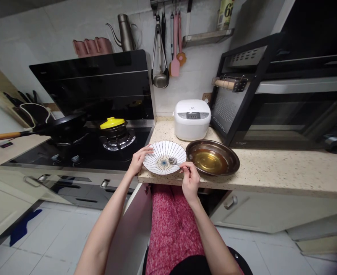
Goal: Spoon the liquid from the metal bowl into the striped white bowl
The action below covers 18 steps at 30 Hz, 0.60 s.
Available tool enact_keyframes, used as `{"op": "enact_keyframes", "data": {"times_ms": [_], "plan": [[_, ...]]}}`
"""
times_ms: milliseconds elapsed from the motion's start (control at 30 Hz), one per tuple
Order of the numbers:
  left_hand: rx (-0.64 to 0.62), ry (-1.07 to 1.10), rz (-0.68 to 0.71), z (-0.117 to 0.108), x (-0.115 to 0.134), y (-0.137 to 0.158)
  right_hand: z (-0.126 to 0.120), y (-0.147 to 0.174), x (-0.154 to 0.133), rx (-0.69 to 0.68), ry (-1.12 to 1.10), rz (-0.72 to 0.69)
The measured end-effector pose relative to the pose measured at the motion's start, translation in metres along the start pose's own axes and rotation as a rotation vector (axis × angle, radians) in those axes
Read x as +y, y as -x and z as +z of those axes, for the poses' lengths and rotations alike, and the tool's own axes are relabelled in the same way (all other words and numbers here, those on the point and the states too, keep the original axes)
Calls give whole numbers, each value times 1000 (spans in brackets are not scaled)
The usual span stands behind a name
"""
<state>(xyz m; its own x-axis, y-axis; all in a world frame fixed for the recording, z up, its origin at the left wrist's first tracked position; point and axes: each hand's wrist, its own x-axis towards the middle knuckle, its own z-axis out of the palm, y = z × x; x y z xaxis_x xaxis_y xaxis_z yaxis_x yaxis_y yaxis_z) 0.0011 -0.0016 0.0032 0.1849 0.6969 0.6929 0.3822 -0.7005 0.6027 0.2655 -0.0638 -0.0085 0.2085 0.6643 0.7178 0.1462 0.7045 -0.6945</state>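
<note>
A white plate (158, 154) with dark lines fanning out from a blue centre sits at the counter's front edge. My left hand (139, 159) grips its left rim, fingers over the edge and thumb partly hidden. Between the fingertips of my right hand (190, 178) is the handle of a metal spoon (172, 161). The spoon's bowl lies over the plate, just right of the centre; whether it touches the surface I cannot tell. Close by on the right stands a wide, dark-rimmed metal bowl (234, 163) with a golden, shiny inside.
A white rice cooker (192, 126) stands behind the plate. To the left, the black stove (88, 152) carries a small yellow-lidded pot (112, 123) and a wok (67, 124) with a wooden handle. An oven (294, 118) is at right. A cabinet door (131, 225) hangs open beside my legs.
</note>
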Motion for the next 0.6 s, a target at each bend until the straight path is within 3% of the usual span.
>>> {"op": "enact_keyframes", "data": {"times_ms": [600], "plan": [[-9,-20,-9,-1,0,0,-3,-8,2,-66,-333,233]]}}
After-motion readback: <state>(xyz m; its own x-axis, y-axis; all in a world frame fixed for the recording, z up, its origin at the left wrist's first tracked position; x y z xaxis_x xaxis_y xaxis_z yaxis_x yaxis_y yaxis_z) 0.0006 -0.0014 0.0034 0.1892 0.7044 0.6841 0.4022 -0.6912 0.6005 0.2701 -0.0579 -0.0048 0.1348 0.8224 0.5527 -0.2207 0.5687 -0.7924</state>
